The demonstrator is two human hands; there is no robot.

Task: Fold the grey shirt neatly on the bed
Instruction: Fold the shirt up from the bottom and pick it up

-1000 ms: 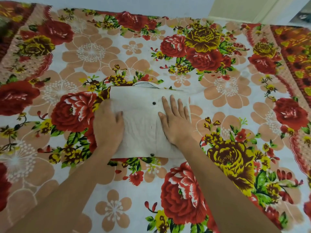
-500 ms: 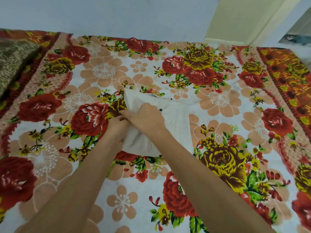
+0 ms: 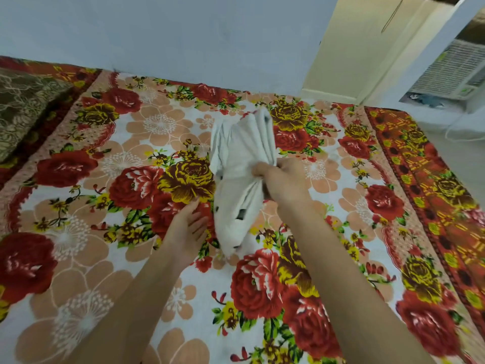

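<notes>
Right hand (image 3: pixel 282 179) grips the shirt (image 3: pixel 240 179) bunched at mid-length; its long axis runs away from the person. Left hand (image 3: pixel 187 227), open and empty, lies just left of the near end.

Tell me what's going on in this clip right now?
A person stands over a bed with a floral sheet. The right hand grips the pale grey shirt bunched at its middle, so it is gathered, not flat or neatly folded. The left hand is open beside it, not holding it.
</notes>
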